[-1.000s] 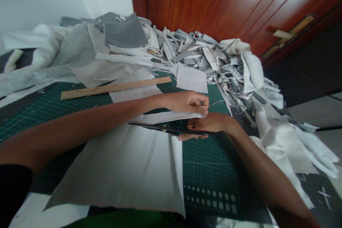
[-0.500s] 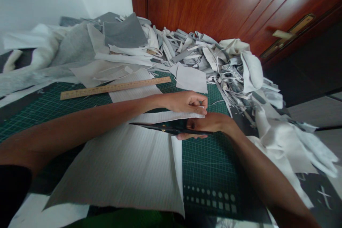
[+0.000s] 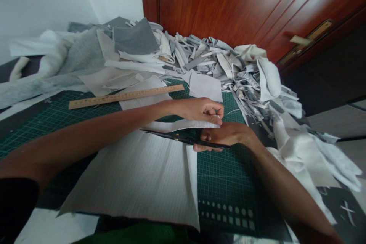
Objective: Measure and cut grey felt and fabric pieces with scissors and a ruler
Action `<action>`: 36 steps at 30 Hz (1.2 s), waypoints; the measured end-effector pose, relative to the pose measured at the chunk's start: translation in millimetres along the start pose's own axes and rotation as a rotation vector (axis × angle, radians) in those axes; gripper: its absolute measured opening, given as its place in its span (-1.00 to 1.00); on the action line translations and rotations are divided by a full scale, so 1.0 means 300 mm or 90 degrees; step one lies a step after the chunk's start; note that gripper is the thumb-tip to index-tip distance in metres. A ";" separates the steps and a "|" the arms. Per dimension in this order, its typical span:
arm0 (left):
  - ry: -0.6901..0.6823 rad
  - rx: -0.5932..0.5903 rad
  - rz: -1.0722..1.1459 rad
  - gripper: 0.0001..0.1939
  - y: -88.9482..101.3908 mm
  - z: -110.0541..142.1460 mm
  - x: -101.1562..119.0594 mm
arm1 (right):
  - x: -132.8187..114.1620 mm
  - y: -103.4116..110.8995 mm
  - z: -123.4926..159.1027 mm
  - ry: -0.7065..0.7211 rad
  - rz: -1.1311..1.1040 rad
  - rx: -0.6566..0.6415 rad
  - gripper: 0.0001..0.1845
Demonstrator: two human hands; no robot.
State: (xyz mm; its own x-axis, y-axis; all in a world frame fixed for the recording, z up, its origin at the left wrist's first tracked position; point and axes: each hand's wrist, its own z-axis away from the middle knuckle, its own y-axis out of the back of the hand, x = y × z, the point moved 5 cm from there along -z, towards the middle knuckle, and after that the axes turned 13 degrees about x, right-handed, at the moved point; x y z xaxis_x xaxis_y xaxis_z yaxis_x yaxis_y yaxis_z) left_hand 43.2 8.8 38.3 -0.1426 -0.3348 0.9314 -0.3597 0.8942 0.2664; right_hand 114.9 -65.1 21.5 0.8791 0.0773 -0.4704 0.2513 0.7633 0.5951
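Note:
A large piece of pale ribbed fabric [image 3: 143, 179] hangs toward me over the front of the green cutting mat [image 3: 228, 183]. My right hand [image 3: 215, 135] is closed on the handles of black scissors [image 3: 177, 138], whose blades point left along the cut in the cloth. Just above them, my left hand [image 3: 201, 109] pinches the end of a narrow fabric strip [image 3: 185, 124] between thumb and fingers. The strip runs left from the pinch, and its far end passes behind my left forearm.
A wooden ruler [image 3: 126, 96] lies across the mat beyond my left forearm. Behind it, a heap of grey and white fabric scraps [image 3: 200, 53] lines the back and right side. A brown wooden door [image 3: 217, 4] and a white wall [image 3: 51, 0] stand behind.
The view has shifted slightly. The scissors have tilted a little, with the handle end lower, while my left hand keeps its pinch on the strip.

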 end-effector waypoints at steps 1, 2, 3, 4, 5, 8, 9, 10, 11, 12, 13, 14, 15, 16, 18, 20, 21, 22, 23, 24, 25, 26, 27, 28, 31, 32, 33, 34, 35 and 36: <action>-0.004 -0.005 -0.009 -0.75 0.003 0.001 0.011 | 0.000 -0.001 -0.003 -0.004 0.001 0.000 -0.23; -0.009 -0.008 -0.021 -0.76 0.008 0.001 0.023 | -0.002 -0.002 -0.007 -0.004 0.003 -0.001 -0.23; -0.012 -0.009 -0.034 -0.76 0.013 0.001 0.034 | -0.006 -0.004 -0.011 0.001 0.005 -0.006 -0.23; -0.016 -0.008 -0.046 -0.77 0.020 0.001 0.044 | -0.012 -0.006 -0.016 0.010 0.006 -0.012 -0.22; -0.021 -0.003 -0.057 -0.77 0.028 0.000 0.054 | -0.020 -0.008 -0.021 0.023 0.004 -0.019 -0.22; -0.037 0.022 -0.093 -0.77 0.053 -0.003 0.076 | -0.053 -0.007 -0.032 0.065 0.014 -0.021 -0.21; -0.042 0.029 -0.105 -0.77 0.060 -0.004 0.082 | -0.065 -0.003 -0.035 0.077 0.027 -0.012 -0.22; -0.048 0.036 -0.115 -0.77 0.065 -0.004 0.087 | -0.076 0.000 -0.038 0.086 0.043 0.000 -0.23; -0.055 0.042 -0.123 -0.77 0.069 -0.005 0.092 | -0.086 0.003 -0.040 0.091 0.060 0.010 -0.24; -0.064 0.045 -0.127 -0.78 0.072 -0.005 0.096 | -0.093 0.006 -0.041 0.092 0.073 0.017 -0.25; -0.072 0.047 -0.129 -0.78 0.073 -0.005 0.100 | -0.099 0.006 -0.043 0.090 0.082 0.020 -0.25; -0.080 0.048 -0.131 -0.79 0.073 -0.004 0.104 | -0.104 0.005 -0.045 0.087 0.086 0.020 -0.26; -0.085 0.047 -0.133 -0.79 0.072 -0.004 0.106 | -0.107 0.004 -0.046 0.084 0.088 0.017 -0.26; -0.091 0.045 -0.137 -0.79 0.070 -0.003 0.107 | -0.109 0.002 -0.048 0.082 0.090 0.015 -0.26; -0.100 0.045 -0.148 -0.80 0.068 -0.003 0.107 | -0.114 0.001 -0.049 0.080 0.091 0.016 -0.25; -0.110 0.055 -0.156 -0.81 0.070 -0.004 0.105 | -0.118 0.003 -0.048 0.080 0.097 0.031 -0.24; -0.113 0.064 -0.158 -0.81 0.074 -0.005 0.104 | -0.121 0.005 -0.047 0.078 0.102 0.040 -0.24; -0.114 0.075 -0.158 -0.81 0.078 -0.006 0.102 | -0.123 0.006 -0.045 0.074 0.108 0.048 -0.24; -0.113 0.086 -0.158 -0.80 0.083 -0.007 0.101 | -0.125 0.006 -0.043 0.070 0.112 0.052 -0.23; -0.111 0.096 -0.160 -0.80 0.088 -0.008 0.099 | -0.127 0.006 -0.042 0.066 0.115 0.053 -0.23; -0.108 0.104 -0.162 -0.80 0.092 -0.008 0.097 | -0.129 0.005 -0.041 0.062 0.116 0.051 -0.23; -0.105 0.108 -0.163 -0.79 0.094 -0.009 0.095 | -0.131 0.004 -0.040 0.060 0.114 0.049 -0.23; -0.104 0.109 -0.165 -0.79 0.096 -0.009 0.094 | -0.132 0.003 -0.040 0.060 0.111 0.049 -0.24; -0.105 0.110 -0.167 -0.79 0.096 -0.009 0.094 | -0.134 0.003 -0.041 0.063 0.109 0.049 -0.23; -0.118 0.108 -0.169 -0.79 0.096 -0.010 0.097 | -0.135 0.002 -0.045 0.075 0.109 0.057 -0.22; -0.122 0.109 -0.170 -0.79 0.097 -0.010 0.099 | -0.135 0.001 -0.046 0.079 0.112 0.063 -0.22; -0.124 0.109 -0.172 -0.79 0.099 -0.010 0.100 | -0.135 0.001 -0.046 0.082 0.115 0.069 -0.21; -0.123 0.109 -0.176 -0.79 0.101 -0.009 0.101 | -0.134 0.000 -0.047 0.082 0.117 0.076 -0.20; -0.119 0.109 -0.180 -0.79 0.105 -0.009 0.102 | -0.133 -0.001 -0.047 0.079 0.118 0.081 -0.20; -0.115 0.107 -0.184 -0.79 0.109 -0.009 0.101 | -0.131 -0.002 -0.048 0.076 0.118 0.086 -0.20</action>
State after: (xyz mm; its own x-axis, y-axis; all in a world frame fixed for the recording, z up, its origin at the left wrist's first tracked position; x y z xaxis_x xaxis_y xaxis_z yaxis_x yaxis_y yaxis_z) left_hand 29.7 28.6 76.0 -0.1681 -0.6269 0.7607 -0.5532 0.6987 0.4536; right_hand 74.4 -59.5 30.4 0.8629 0.2891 -0.4145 0.1499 0.6369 0.7563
